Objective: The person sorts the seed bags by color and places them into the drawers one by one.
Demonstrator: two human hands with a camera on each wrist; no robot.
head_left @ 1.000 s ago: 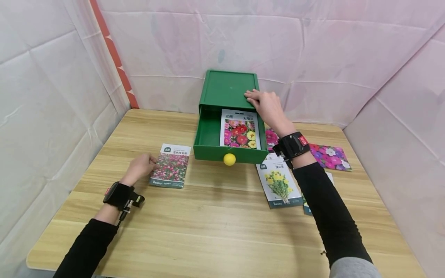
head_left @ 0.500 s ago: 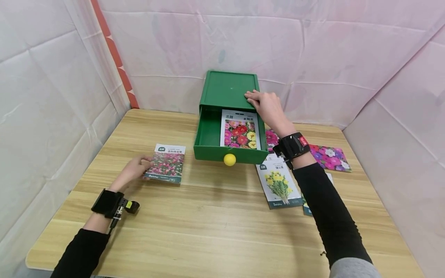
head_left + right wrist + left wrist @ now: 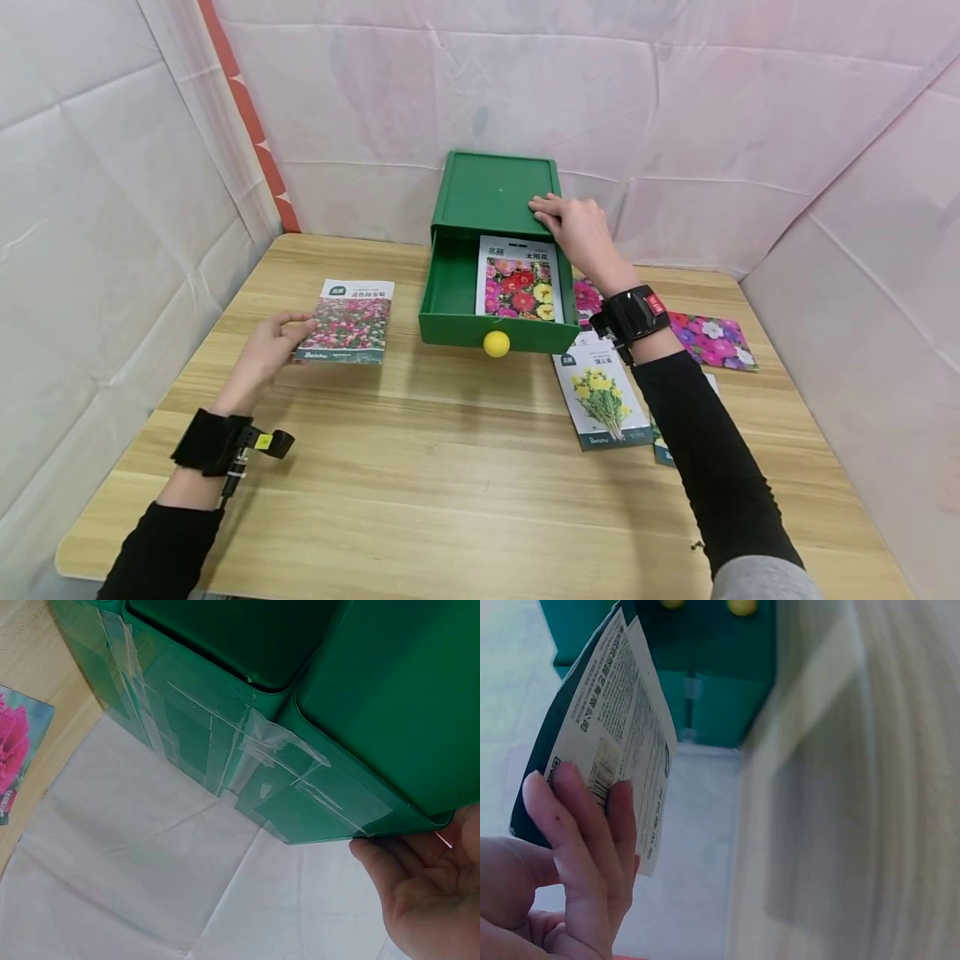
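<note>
A small green cabinet (image 3: 491, 187) stands at the back of the wooden table (image 3: 465, 467). Its drawer (image 3: 448, 292), with a yellow knob (image 3: 496, 343), is pulled out. A flower seed packet (image 3: 519, 279) lies inside. My right hand (image 3: 555, 215) rests flat on the cabinet's top front corner; the right wrist view shows the palm (image 3: 427, 900) against the cabinet's edge (image 3: 360, 772). My left hand (image 3: 285, 337) pinches a pink-flower seed packet (image 3: 347, 321) by its lower left corner, left of the drawer. In the left wrist view the fingers (image 3: 577, 840) grip the packet's printed back (image 3: 615, 727).
More seed packets lie to the right of the drawer: a yellow-flower one (image 3: 602, 393), a purple-and-pink one (image 3: 712, 339), a pink one (image 3: 587, 296) partly behind my right wrist, and one (image 3: 660, 450) under my forearm. White fabric walls close in the table on three sides.
My left hand has taken the pink-flower packet from the table and lifted it up and to the left. The right hand and the drawer have stayed still.
</note>
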